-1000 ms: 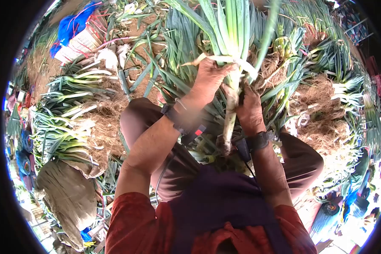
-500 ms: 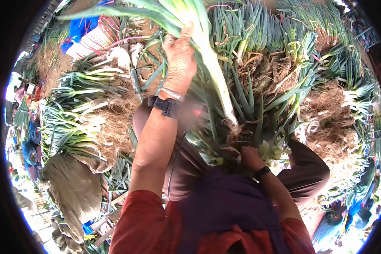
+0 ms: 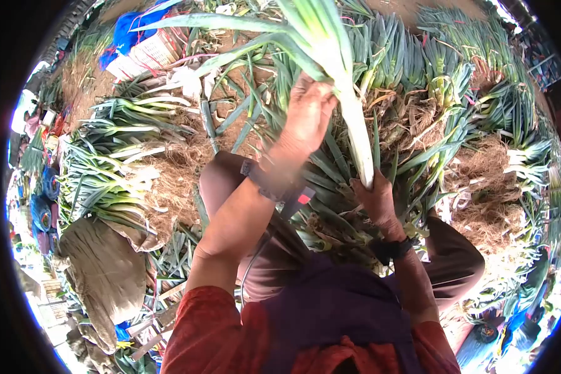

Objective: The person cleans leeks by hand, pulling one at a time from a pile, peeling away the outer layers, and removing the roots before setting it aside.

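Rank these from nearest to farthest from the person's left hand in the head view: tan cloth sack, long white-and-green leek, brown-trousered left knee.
1. Long white-and-green leek: gripped in the left hand.
2. Brown-trousered left knee: just below, to the left.
3. Tan cloth sack: far lower left.

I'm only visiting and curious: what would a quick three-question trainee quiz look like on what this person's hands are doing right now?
1. True or false: both hands grip the same leek.
2. Which hand holds the leek's white lower end? A) left hand B) right hand
3. Fill in: the person's sleeve is ____ in colour.
Key: 1 true; 2 B; 3 red.
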Motion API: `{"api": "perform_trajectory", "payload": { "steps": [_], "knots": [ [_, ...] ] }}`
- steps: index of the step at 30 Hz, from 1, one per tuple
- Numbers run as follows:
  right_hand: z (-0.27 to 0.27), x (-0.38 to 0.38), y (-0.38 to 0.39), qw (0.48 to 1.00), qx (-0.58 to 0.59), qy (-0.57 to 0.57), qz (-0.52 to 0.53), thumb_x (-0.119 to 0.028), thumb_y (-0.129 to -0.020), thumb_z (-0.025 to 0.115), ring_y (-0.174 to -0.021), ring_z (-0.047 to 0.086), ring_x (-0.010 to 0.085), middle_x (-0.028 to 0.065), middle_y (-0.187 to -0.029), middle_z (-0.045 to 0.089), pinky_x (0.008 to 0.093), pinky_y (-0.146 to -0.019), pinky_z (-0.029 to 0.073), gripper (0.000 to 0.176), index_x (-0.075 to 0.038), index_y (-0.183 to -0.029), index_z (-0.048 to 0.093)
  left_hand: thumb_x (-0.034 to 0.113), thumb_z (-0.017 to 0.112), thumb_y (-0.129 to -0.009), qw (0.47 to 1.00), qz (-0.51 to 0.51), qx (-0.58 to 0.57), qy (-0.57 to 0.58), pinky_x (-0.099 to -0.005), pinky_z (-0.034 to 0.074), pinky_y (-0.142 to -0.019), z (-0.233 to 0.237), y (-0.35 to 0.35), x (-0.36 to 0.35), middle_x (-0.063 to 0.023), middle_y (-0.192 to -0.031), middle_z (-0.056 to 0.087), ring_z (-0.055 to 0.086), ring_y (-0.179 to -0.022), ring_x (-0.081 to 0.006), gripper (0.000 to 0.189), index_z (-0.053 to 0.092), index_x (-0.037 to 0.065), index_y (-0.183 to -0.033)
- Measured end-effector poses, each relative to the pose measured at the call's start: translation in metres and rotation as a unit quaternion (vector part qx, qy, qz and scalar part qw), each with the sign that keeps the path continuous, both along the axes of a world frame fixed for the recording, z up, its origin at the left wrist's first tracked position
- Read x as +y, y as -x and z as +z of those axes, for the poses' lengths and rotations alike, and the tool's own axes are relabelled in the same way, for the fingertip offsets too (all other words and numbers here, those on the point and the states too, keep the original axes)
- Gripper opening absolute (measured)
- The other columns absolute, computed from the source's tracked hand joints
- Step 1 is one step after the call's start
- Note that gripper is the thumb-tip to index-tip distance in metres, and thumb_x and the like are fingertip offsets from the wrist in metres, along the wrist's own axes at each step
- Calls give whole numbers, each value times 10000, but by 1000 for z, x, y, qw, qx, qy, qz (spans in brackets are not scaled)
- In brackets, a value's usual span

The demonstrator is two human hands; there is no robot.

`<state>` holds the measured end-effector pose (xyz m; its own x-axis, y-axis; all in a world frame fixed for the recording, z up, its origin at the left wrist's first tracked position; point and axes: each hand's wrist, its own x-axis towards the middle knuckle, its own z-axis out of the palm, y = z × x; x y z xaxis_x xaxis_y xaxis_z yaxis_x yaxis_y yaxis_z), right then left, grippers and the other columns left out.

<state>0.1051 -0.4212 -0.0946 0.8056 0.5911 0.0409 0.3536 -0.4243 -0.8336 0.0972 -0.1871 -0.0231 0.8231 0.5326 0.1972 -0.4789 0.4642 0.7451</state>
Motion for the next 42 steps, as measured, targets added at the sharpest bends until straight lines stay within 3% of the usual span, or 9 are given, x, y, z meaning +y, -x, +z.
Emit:
{"api": "perform_trajectory", "payload": {
  "steps": [6, 9, 16, 21, 24, 30, 36, 38, 42],
  "knots": [
    [-14, 5, 23, 993, 22, -110, -47, -162, -889, 714, -614, 568, 62, 31, -729, 631, 254, -538, 468, 222, -12, -1021, 617, 93, 548, -945, 993, -37, 29, 109, -455, 597, -769, 13, -2, -22, -153, -988, 672, 711, -916, -306, 87, 567, 67, -1026],
    [1, -8, 31, 901, 355, -219, 117, -194, -887, 729, -543, 539, 67, 8, -673, 597, 238, -476, 429, 228, -13, -960, 610, 143, 558, -956, 985, -61, 43, 156, -434, 605, -739, 13, -3, -22, -158, -963, 672, 714, -852, -287, 106, 567, 53, -1012],
    [53, -14, 45, 818, 518, -195, 155, -174, -832, 770, -432, 442, 75, 17, -576, 510, 223, -406, 352, 257, -20, -868, 567, 240, 679, -934, 984, -77, 130, 91, -383, 593, -698, 8, -9, -18, -89, -878, 692, 688, -755, -186, 239, 628, 38, -1052],
    [83, -1, 55, 782, 535, -236, 216, -148, -822, 779, -525, 521, 88, 28, -727, 597, 230, -438, 398, 244, -17, -917, 597, 301, 678, -893, 792, -193, 159, -556, -392, 482, -585, -74, 4, -59, -106, -767, 546, 586, -666, -237, 296, 528, 47, -916],
    [88, 5, 56, 876, 426, -174, 145, -142, -869, 747, -576, 536, 71, 4, -760, 601, 224, -490, 424, 190, -31, -927, 604, 341, 683, -867, 730, -82, 81, -673, -429, 438, -530, -98, 15, -84, -145, -694, 486, 559, -604, -308, 353, 493, 45, -850],
    [78, 19, 39, 990, 58, -120, 52, -109, -924, 663, -632, 493, 56, -10, -754, 594, 258, -559, 430, 124, -3, -953, 605, 327, 578, -992, 970, 16, 189, -149, -372, 594, -788, -24, -3, 3, -134, -972, 705, 700, -845, -231, 354, 630, 2, -1122],
    [46, 25, 29, 993, -36, -110, -19, -98, -898, 667, -629, 494, 83, 20, -758, 597, 284, -541, 431, 113, -13, -936, 602, 413, 602, -968, 987, -82, 62, 121, -318, 563, -749, 40, 7, -47, -54, -847, 637, 645, -766, -176, 362, 617, 76, -1097],
    [49, 10, 31, 867, 460, -189, 42, -114, -881, 700, -634, 571, 101, 43, -844, 654, 267, -520, 456, 191, -36, -1035, 617, 386, 624, -963, 965, -218, 58, 136, -280, 509, -623, 29, 7, -38, -5, -760, 565, 562, -644, -133, 309, 598, 82, -1010],
    [89, 7, 34, 751, 592, -236, 174, -151, -855, 748, -482, 435, 75, 3, -671, 539, 226, -421, 358, 218, -45, -903, 563, 345, 625, -971, 909, -350, -31, 223, -267, 437, -509, 45, 9, -38, 15, -707, 516, 498, -570, -114, 250, 563, 108, -921]
  ]
}}
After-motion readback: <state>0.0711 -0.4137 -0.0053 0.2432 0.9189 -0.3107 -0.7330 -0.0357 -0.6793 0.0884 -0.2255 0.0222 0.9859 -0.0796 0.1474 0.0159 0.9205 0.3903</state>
